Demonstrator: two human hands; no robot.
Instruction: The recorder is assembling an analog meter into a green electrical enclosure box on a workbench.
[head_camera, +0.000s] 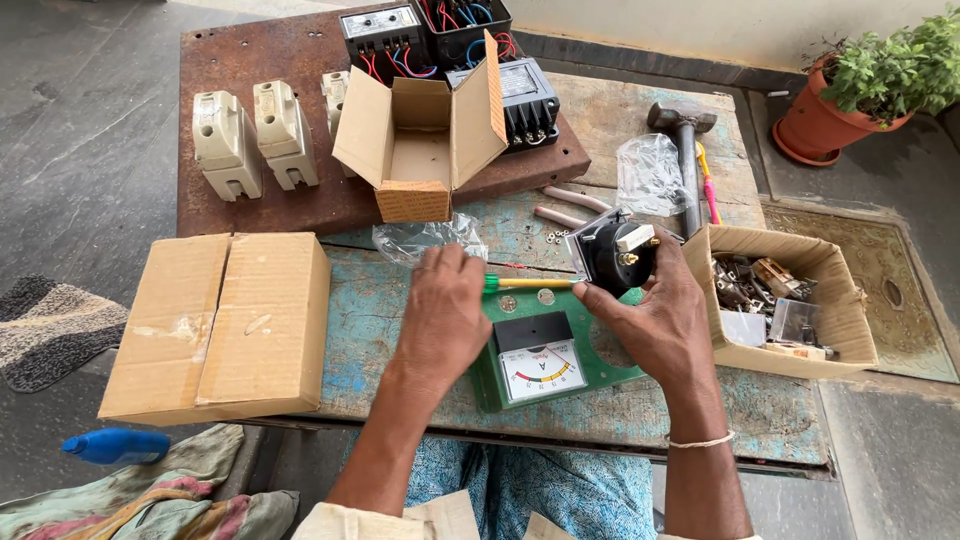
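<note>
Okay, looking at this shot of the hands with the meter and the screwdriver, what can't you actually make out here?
All in the head view:
- Screwdriver: its tip is hidden behind the black meter; its handle end sits inside the left hand.
- The black meter's dial faces away, held by the right hand.
- Third cream switch: mostly covered by the open carton.
- Small parts in the right box: too small to identify.

A closed carton (215, 325) lies left of the panel meter (540, 365), an open parts box (790, 300) right.

I see the black round-backed panel meter (612, 255) tilted above the bench's front edge, the green-handled screwdriver (525, 284) level at its back.
</note>
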